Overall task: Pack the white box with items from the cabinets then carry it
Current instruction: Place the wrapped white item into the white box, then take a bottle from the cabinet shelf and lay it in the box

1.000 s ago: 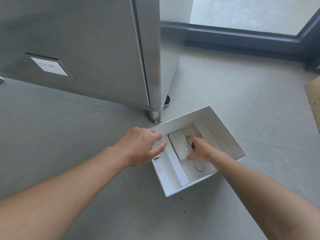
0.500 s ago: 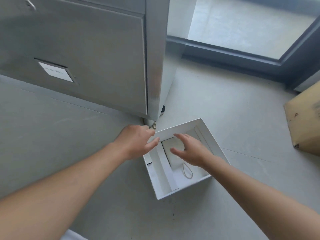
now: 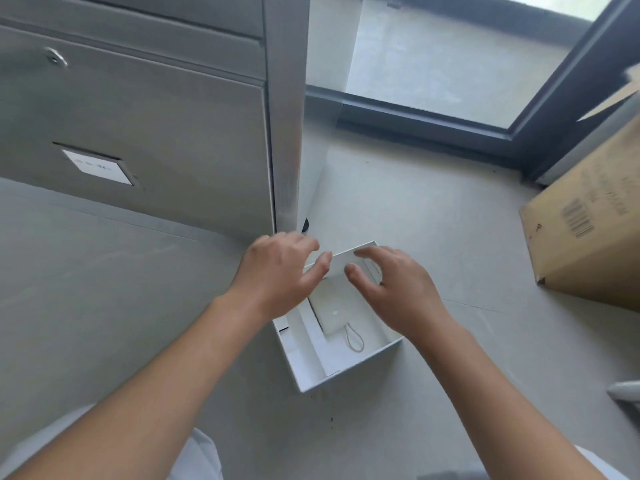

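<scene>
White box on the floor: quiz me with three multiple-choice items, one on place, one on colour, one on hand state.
1. The white box sits:
A. by the cabinet's corner
B. on a table
C. inside the cardboard carton

2. The flat device in it is:
A. black
B. white
C. red

3. The hands are:
A. both open above the box
B. both fists
C. lifting the box

Key: 1 A, it rests on the floor at the metal cabinet corner. 2 B, pale with a looped cord. 3 A, left hand and right hand spread, gripping nothing.
</scene>
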